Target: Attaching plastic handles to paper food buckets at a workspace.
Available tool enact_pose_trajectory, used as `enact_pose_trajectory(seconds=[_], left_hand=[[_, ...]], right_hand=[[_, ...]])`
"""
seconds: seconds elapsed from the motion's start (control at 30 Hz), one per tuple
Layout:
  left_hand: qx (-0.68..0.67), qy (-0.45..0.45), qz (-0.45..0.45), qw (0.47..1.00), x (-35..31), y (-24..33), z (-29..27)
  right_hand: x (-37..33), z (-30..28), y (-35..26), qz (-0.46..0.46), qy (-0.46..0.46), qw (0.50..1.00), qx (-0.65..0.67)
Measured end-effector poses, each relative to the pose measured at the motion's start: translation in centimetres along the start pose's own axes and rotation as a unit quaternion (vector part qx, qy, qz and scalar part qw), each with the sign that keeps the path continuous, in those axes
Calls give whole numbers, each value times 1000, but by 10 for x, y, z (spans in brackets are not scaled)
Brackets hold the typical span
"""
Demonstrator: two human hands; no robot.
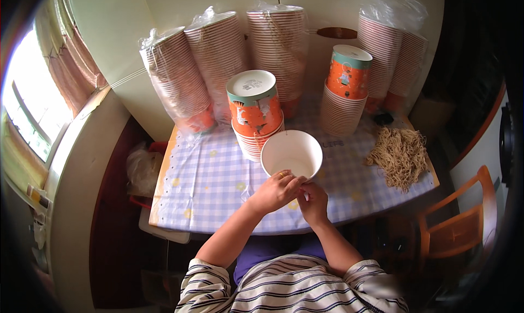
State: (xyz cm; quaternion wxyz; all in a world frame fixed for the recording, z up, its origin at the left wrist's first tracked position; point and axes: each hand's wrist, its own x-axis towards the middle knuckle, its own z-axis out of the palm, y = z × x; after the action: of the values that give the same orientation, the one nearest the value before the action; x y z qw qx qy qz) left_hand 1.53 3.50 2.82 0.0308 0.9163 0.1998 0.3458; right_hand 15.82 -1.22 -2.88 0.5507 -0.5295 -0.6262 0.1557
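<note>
Landmark: near stack point(255, 111) of nested paper buckets, orange with teal bands; standing bottoms up, showing a white base on top.

Open white bucket point(290, 152), one: sitting just right of the near stack and closer to the body, facing its wide mouth upward and toward the body; overlapping the stack in view, cannot tell whether touching.

Left hand point(275, 194), wearing a ring point(283, 174): reaching in front of the near stack, bending fingers at the bucket's closest rim.

Right hand point(314, 204): reaching in front and to the right of the near stack, bringing fingertips together with those of the left at the same rim. Cannot tell, for either, whether clamping on the rim; fingertips partly hiding one another.

Checked tablecloth point(202, 168), blue and white: spreading beneath the near stack.

Tall stacks in clear plastic, three: leaning behind and left point(176, 78), standing behind and left point(215, 56), and rising behind and slightly right point(275, 51) of the near stack.

Shorter stack point(345, 103), orange bucket topmost: standing right of and behind the near stack.

Twine heap point(398, 157), tan, tangled: lying well right of the near stack.

Wooden chair point(454, 242): standing far right of the near stack, beyond the cloth.
</note>
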Motion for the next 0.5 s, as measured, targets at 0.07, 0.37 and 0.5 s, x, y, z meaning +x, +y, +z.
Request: enact_pose_trajectory(seconds=[0.07, 0.37, 0.5], left_hand=[[1, 3, -4, 1000, -1, 0, 0], [-18, 15, 0, 1000, -3, 2, -4], [-30, 3, -36, 999, -1, 9, -23]], right_hand=[[0, 0, -3, 18, 1, 1000, 16], [-4, -6, -9, 8, 13, 1000, 8], [-4, -38, -5, 20, -35, 999, 23]])
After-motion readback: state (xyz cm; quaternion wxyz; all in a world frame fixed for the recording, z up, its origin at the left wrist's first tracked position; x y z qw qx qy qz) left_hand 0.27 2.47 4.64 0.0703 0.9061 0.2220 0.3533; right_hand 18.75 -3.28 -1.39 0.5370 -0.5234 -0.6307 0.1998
